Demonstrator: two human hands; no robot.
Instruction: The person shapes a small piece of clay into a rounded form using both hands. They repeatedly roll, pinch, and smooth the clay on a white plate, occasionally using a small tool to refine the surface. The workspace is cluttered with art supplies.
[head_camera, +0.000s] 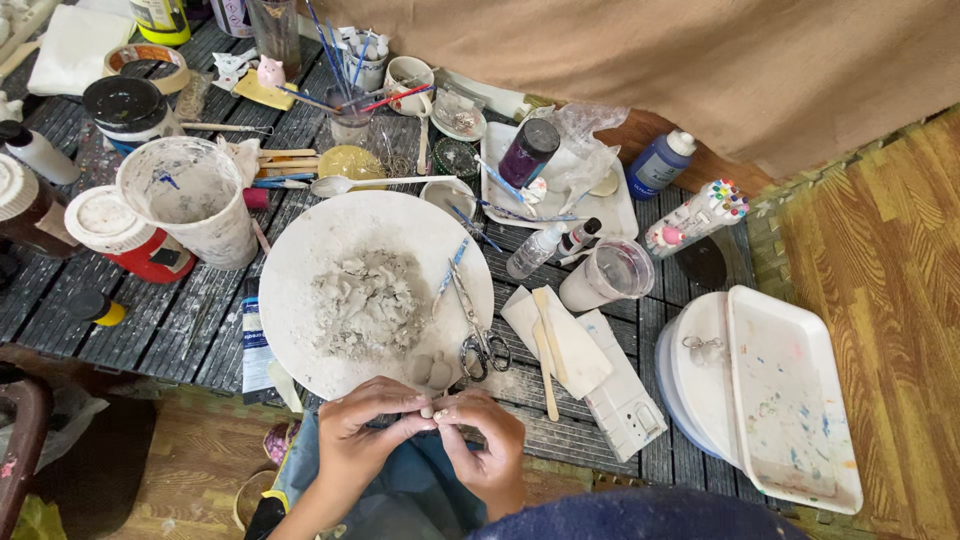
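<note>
Dark slatted table (180, 330), seen from above. Centre: round white board (300, 260) bearing a heap of grey clay scraps (368, 300), with scissors (478, 335) lying at its right edge. Left of the board: a paint-smeared white bucket (190, 200) and a red jar with a white lid (125, 238). Right of the board: wooden sticks (545, 345) on a white sheet, a clear plastic cup (608, 275). Lower right of the frame: a paint-flecked white tray (790, 400). Upper right: a blue bottle (660, 162) before tan cloth (700, 60).

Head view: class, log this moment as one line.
left hand: pinching small grey clay piece | right hand: pinching same piece | round white board: crumbled grey clay, scissors
</note>
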